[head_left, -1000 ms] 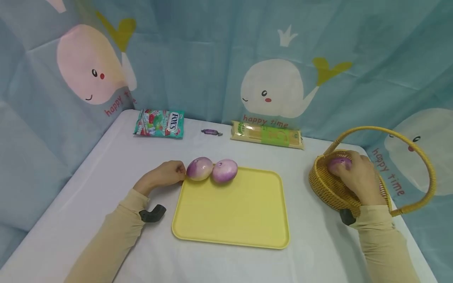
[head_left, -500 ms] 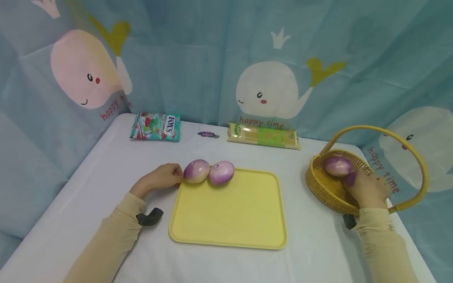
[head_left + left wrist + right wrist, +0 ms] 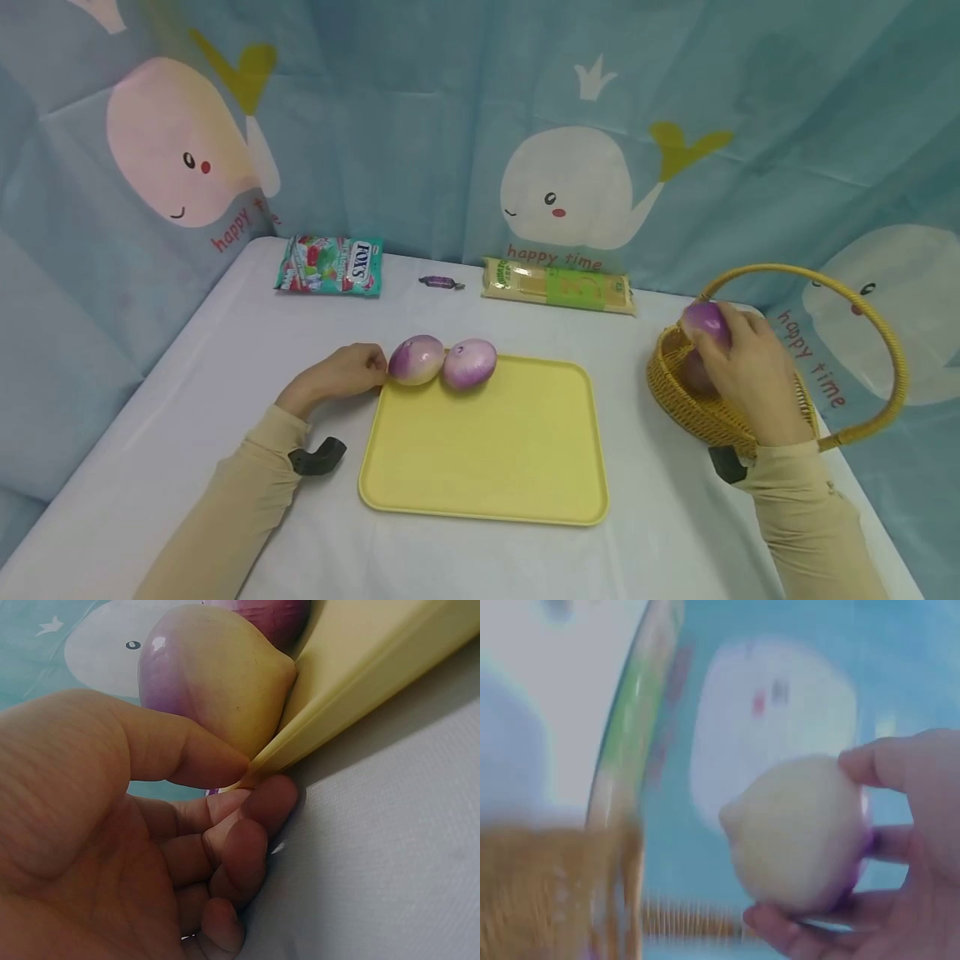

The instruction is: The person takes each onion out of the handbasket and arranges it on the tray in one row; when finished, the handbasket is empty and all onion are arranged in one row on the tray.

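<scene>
In the head view my right hand (image 3: pixel 753 375) grips a purple-and-cream onion-like vegetable (image 3: pixel 705 323) above the wicker basket (image 3: pixel 678 408); the right wrist view shows its pale pointed end (image 3: pixel 802 832). Another purple one (image 3: pixel 697 373) lies inside the basket, partly behind my hand. My left hand (image 3: pixel 345 371) pinches the rim of the yellow tray (image 3: pixel 487 458) at its far left corner, thumb above and fingers curled below, plain in the left wrist view (image 3: pixel 217 791). Two similar vegetables (image 3: pixel 417 360) (image 3: pixel 469 363) sit side by side at the tray's far left.
Along the back of the white table (image 3: pixel 315 550) lie a green candy bag (image 3: pixel 330 265), a small purple-wrapped candy (image 3: pixel 442 282) and a long yellow-green packet (image 3: pixel 558 285). The basket's tall handle (image 3: pixel 892 350) arches over its right side. A blue curtain hangs behind.
My right hand has risen from inside the basket and moved left with a vegetable in its grip. My left hand remains at the tray's corner.
</scene>
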Available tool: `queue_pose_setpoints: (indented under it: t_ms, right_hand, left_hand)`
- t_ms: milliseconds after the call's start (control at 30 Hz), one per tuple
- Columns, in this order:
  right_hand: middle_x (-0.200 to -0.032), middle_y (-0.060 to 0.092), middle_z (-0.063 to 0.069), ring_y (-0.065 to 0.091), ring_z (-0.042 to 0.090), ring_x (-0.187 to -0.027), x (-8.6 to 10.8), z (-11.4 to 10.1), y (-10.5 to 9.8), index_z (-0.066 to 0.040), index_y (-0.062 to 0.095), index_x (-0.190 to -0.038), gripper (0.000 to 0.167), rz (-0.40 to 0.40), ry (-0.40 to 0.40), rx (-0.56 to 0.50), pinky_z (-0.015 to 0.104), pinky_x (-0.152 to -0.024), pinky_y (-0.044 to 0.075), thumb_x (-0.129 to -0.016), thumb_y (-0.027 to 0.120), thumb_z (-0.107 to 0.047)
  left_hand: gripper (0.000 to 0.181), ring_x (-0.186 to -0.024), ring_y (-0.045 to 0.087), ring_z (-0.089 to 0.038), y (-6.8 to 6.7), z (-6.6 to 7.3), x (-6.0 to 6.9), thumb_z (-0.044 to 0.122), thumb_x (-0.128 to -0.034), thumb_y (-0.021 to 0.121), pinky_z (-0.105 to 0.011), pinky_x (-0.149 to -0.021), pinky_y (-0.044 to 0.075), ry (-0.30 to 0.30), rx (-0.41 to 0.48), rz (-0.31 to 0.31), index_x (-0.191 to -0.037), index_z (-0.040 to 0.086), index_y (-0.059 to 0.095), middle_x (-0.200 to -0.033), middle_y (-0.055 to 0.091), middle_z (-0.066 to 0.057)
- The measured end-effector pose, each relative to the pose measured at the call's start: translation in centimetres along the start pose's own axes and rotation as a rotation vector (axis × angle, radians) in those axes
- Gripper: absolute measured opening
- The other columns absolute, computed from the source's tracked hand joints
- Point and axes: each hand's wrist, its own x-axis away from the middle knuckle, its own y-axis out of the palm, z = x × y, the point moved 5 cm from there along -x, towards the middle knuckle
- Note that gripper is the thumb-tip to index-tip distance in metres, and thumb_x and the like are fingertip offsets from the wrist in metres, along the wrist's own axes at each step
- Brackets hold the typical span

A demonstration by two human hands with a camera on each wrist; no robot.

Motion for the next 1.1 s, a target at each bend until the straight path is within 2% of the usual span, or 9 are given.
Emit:
queue_pose_setpoints:
  t_ms: [67,200,333,467,700,1100]
  right_hand:
    - [-0.138,0.046,0.032,0.047,0.053,-0.121,0.0,-2.7,0.8,-0.005,0.040,-0.147,0.061,-0.013,-0.099,-0.071,0.067,-0.096,0.037,-0.099,0.049,-0.042]
    - [-0.138,0.050,0.025,0.053,0.046,-0.120,0.2,-7.0,3.6,-0.007,0.046,-0.143,0.059,-0.050,-0.275,-0.145,0.061,-0.096,0.043,-0.095,0.060,-0.037]
    - [-0.137,0.051,0.020,0.060,0.039,-0.115,0.7,-10.1,6.7,-0.009,0.050,-0.139,0.059,-0.127,-0.384,-0.179,0.053,-0.093,0.050,-0.089,0.069,-0.034]
    - [-0.134,0.055,0.017,0.059,0.034,-0.118,1.2,-12.3,9.4,-0.006,0.052,-0.134,0.056,-0.213,-0.473,-0.215,0.048,-0.097,0.050,-0.086,0.073,-0.028]
    - [-0.131,0.055,0.017,0.061,0.034,-0.115,1.8,-13.8,11.8,-0.008,0.053,-0.134,0.056,-0.287,-0.509,-0.251,0.048,-0.097,0.051,-0.083,0.075,-0.020]
    - [-0.139,0.050,0.019,0.056,0.035,-0.123,1.6,-15.1,12.9,-0.007,0.049,-0.139,0.062,-0.321,-0.546,-0.239,0.047,-0.102,0.047,-0.085,0.073,-0.023]
  left_hand:
    - [0.017,-0.079,0.052,-0.018,0.0,0.0,0.0,0.018,-0.0855,0.055,-0.028,-0.069,0.041,0.000,0.006,0.000,-0.094,0.004,0.059,-0.082,0.063,-0.006]
    - [0.017,-0.081,0.052,-0.018,0.2,-0.3,0.0,0.018,-0.0859,0.055,-0.028,-0.070,0.041,-0.007,0.010,-0.001,-0.095,0.004,0.059,-0.083,0.063,-0.006]
    - [0.017,-0.081,0.052,-0.018,0.4,-0.4,0.0,0.018,-0.0865,0.054,-0.028,-0.070,0.041,-0.009,0.009,-0.003,-0.094,0.004,0.059,-0.083,0.062,-0.006]
    - [0.016,-0.079,0.052,-0.018,0.4,-0.3,0.1,0.017,-0.0865,0.054,-0.028,-0.069,0.041,0.005,0.008,0.002,-0.093,0.004,0.059,-0.082,0.062,-0.006]
    - [0.015,-0.077,0.051,-0.017,0.3,0.0,0.0,0.018,-0.0869,0.055,-0.028,-0.067,0.041,0.027,0.004,0.004,-0.092,0.004,0.060,-0.081,0.062,-0.005]
    - [0.016,-0.077,0.052,-0.016,-0.1,0.2,0.0,0.017,-0.0862,0.055,-0.028,-0.068,0.041,0.049,-0.008,0.015,-0.093,0.004,0.060,-0.081,0.063,-0.005]
